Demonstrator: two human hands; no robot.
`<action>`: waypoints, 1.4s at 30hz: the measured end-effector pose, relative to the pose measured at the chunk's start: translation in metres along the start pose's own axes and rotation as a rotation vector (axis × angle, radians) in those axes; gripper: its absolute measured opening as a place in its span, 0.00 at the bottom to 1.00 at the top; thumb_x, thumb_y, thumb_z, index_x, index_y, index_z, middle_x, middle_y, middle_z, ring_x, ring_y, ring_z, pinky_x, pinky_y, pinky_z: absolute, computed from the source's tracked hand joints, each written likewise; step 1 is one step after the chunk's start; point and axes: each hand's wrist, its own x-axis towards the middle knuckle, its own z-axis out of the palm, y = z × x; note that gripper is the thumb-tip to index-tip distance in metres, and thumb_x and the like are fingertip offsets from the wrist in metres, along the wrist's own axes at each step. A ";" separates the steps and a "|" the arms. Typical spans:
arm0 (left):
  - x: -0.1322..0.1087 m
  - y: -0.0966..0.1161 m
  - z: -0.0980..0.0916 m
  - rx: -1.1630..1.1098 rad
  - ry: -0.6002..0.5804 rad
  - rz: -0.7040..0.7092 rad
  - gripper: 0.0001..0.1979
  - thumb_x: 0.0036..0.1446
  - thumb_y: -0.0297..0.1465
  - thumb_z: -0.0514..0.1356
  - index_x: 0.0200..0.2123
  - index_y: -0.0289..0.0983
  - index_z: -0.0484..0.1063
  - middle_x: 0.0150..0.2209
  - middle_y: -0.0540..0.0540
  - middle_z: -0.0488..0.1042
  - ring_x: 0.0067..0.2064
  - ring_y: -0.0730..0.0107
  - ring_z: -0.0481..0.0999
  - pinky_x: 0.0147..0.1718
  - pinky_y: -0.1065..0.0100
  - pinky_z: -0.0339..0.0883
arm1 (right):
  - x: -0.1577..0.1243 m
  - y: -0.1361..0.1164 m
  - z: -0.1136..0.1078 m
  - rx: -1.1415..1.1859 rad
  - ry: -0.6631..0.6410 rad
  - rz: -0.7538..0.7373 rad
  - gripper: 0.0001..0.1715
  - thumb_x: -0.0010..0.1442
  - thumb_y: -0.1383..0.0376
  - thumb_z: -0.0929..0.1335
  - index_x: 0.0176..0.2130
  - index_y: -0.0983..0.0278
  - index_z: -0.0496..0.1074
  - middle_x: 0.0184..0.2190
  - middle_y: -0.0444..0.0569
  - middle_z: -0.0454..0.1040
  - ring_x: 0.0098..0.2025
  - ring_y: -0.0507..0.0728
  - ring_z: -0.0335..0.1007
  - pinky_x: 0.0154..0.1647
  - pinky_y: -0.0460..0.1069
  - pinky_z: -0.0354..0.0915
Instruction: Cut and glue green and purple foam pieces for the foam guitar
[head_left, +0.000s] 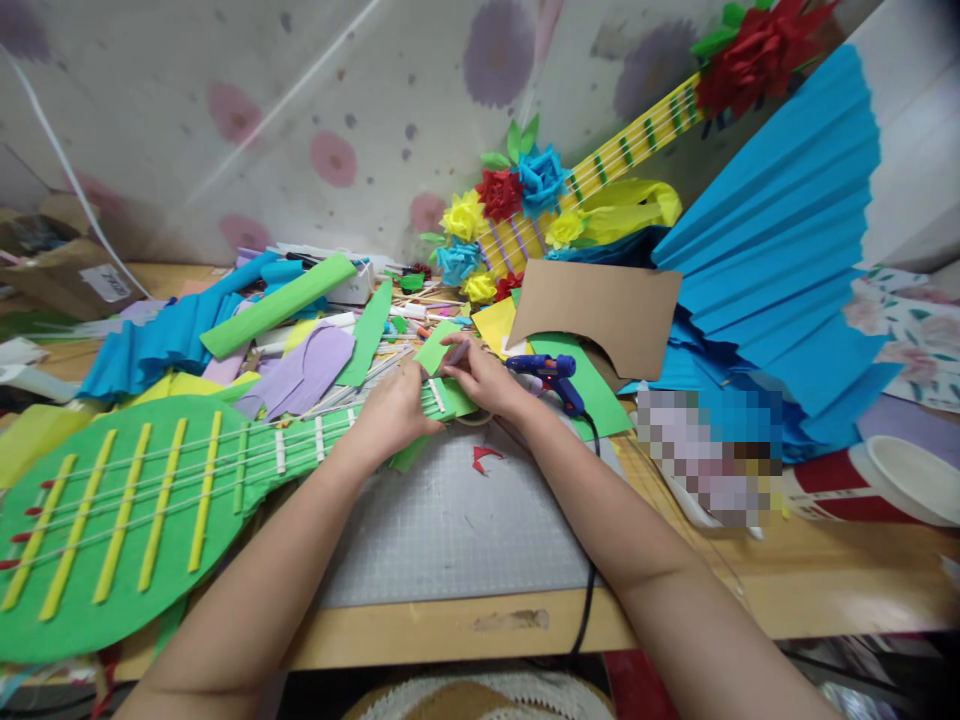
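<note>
Head view, left to right. The green paper guitar (112,520) lay flat at the left of the wooden table (825,580), its round body crossed by yellow strips and white strings, its neck running right toward the middle. Behind it lay blue crepe paper (157,345), a green roll (277,305) and lilac paper (307,370). The left hand (394,412) was closed over the neck near its far end, fingers curled down and pressing it to the table. Below both forearms lay the grey cutting mat (457,520), with a red scrap (484,457) on it. The right hand (484,378), touching the left, pinched the edge of a green paper piece (436,347) at the end of the neck between thumb and forefinger. Just beside that hand lay a blue glue gun (551,372), its black cord trailing over the table's near edge. Behind it stood a brown cardboard sheet (600,305) and a yellow guitar with paper flowers (517,200). At the right rose a blue pleated fan (780,250), with a white bowl (911,478) near the edge of the view.
</note>
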 end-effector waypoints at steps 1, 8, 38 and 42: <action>0.000 0.000 0.000 -0.007 0.002 -0.001 0.32 0.37 0.35 0.67 0.46 0.34 0.60 0.45 0.37 0.71 0.48 0.52 0.72 0.43 0.59 0.65 | 0.000 -0.001 -0.001 -0.027 0.004 -0.004 0.20 0.58 0.68 0.62 0.50 0.63 0.58 0.37 0.50 0.71 0.39 0.57 0.70 0.44 0.54 0.64; -0.001 0.001 -0.001 -0.017 0.012 0.006 0.32 0.37 0.35 0.67 0.46 0.34 0.60 0.45 0.37 0.71 0.48 0.51 0.72 0.44 0.59 0.65 | -0.001 0.000 -0.004 0.005 -0.021 -0.019 0.22 0.58 0.68 0.62 0.52 0.62 0.57 0.36 0.48 0.70 0.38 0.56 0.70 0.43 0.54 0.65; -0.002 0.001 -0.003 -0.049 -0.042 -0.038 0.32 0.37 0.36 0.67 0.47 0.35 0.60 0.44 0.39 0.72 0.46 0.54 0.73 0.40 0.62 0.65 | 0.001 0.007 0.008 0.190 -0.015 0.081 0.07 0.53 0.65 0.66 0.35 0.65 0.67 0.34 0.47 0.73 0.36 0.54 0.69 0.41 0.52 0.66; -0.001 0.000 -0.004 -0.021 -0.037 -0.033 0.30 0.37 0.37 0.67 0.45 0.34 0.61 0.43 0.39 0.72 0.45 0.53 0.73 0.39 0.62 0.65 | 0.000 0.008 0.008 0.276 -0.059 0.087 0.09 0.54 0.66 0.66 0.39 0.65 0.67 0.36 0.48 0.73 0.39 0.54 0.70 0.44 0.52 0.66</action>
